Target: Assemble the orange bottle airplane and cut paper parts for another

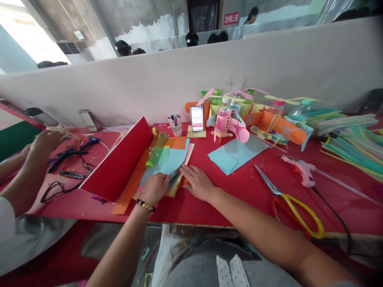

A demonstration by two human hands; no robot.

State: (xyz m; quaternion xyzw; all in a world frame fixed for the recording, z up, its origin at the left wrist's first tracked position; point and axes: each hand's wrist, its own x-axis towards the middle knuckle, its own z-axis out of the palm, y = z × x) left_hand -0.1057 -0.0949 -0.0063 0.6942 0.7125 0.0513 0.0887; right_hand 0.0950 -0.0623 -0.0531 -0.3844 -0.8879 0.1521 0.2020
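Note:
My left hand, with a beaded bracelet at the wrist, pinches the near edge of a light blue sheet of paper and bends it up. My right hand lies with stretched fingers on the right edge of the stack of coloured paper. Yellow paper shows between the hands, and orange paper sticks out at the left. On the sheets lies a clear green plastic bottle with a green cap. How many sheets the left fingers hold is hidden.
A red board stands at the left; beyond it another person's hands work. To the right lie blue paper, scissors and a pink glue gun. Behind are a phone, a pen cup and several bottle planes.

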